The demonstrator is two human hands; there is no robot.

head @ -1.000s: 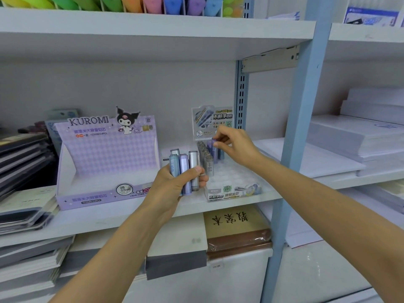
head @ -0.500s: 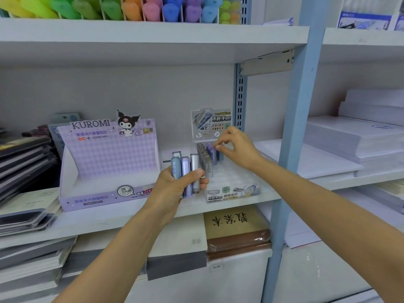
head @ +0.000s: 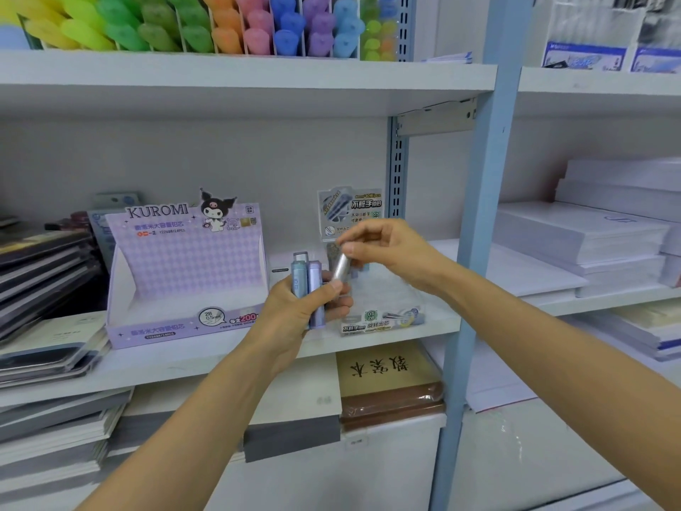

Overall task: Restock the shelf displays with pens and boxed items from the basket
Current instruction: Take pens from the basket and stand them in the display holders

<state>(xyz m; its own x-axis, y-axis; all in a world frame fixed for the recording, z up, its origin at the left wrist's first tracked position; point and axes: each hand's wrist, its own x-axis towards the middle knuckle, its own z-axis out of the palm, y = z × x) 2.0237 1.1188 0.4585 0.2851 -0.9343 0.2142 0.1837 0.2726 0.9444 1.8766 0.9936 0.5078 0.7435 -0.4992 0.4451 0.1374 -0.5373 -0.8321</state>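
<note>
Right hand (head: 390, 252) has come back from the clear display tray (head: 383, 317) and now pinches the silver tube (head: 341, 268).
Left hand (head: 294, 315) grips the blue and lilac tubes (head: 308, 285) in front of the shelf (head: 177, 363); the tray looks mostly unfilled, so most of the restocking seems left.

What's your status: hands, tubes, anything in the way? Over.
Left hand grips tubes. Right hand pinches silver tube at its top. Tray just behind; nothing between.
</note>
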